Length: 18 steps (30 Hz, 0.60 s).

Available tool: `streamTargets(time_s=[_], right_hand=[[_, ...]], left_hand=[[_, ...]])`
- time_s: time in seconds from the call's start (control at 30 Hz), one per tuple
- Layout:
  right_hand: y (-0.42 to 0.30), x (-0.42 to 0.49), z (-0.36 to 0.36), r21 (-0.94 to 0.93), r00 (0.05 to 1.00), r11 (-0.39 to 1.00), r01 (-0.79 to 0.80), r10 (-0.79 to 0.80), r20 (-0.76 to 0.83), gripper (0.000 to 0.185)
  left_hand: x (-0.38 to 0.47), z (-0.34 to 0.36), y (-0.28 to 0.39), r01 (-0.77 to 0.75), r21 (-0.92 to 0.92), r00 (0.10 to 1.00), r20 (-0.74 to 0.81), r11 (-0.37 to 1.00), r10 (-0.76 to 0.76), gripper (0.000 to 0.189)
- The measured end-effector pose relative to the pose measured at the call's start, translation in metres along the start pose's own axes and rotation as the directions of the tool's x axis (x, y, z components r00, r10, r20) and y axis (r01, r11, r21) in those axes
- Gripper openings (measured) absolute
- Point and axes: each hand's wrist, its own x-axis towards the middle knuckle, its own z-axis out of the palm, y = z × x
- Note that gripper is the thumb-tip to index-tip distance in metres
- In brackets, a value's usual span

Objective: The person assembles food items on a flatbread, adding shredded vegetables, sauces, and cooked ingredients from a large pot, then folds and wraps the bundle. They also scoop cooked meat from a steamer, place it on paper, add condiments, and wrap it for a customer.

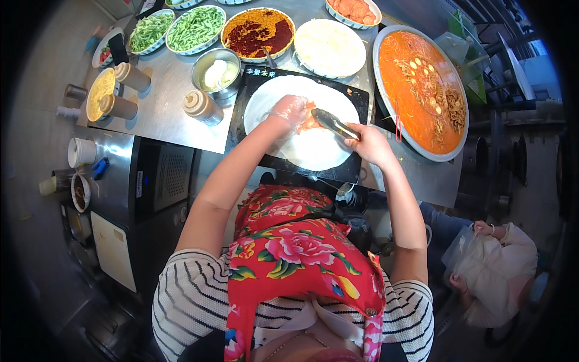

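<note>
My left hand (289,111), in a clear plastic glove, is curled at some orange-red food (311,124). Its fingertips are hidden, so whether it grips the food cannot be told. The food lies on a wide, white, round surface (316,151), a plate or thin sheet. In my right hand (370,144) is a pair of tongs (334,123) with dark jaws, their tips at the food's right edge. Beneath the white round is a black flat hot plate (235,131) bearing writing.
Beyond stand a chili-topped bowl (258,34), white shreds (330,47), cut greens (196,23) and a metal pot (217,72). A squeeze bottle (202,107) is at left. Rightward sits a large basin of red broth (420,90); a person (493,271) holds a plastic bag behind my right arm.
</note>
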Motion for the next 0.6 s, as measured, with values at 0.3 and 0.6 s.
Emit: streamTargets(time_s=[0.3, 0.6], right_hand=[[-0.008, -0.01, 0.003, -0.274, 0.995, 0.957, -0.093, 0.085, -0.043, 0.06], [0.008, -0.014, 0.051, 0.48, 0.937, 0.843, -0.244, 0.078, 0.34, 0.052]], left_hand=[[-0.025, -0.018, -0.003, 0.249, 0.367, 0.954, 0.065, 0.896, -0.291, 0.03], [-0.047, 0.004, -0.016, 0.134, 0.02, 0.99, -0.046, 0.991, -0.133, 0.027]])
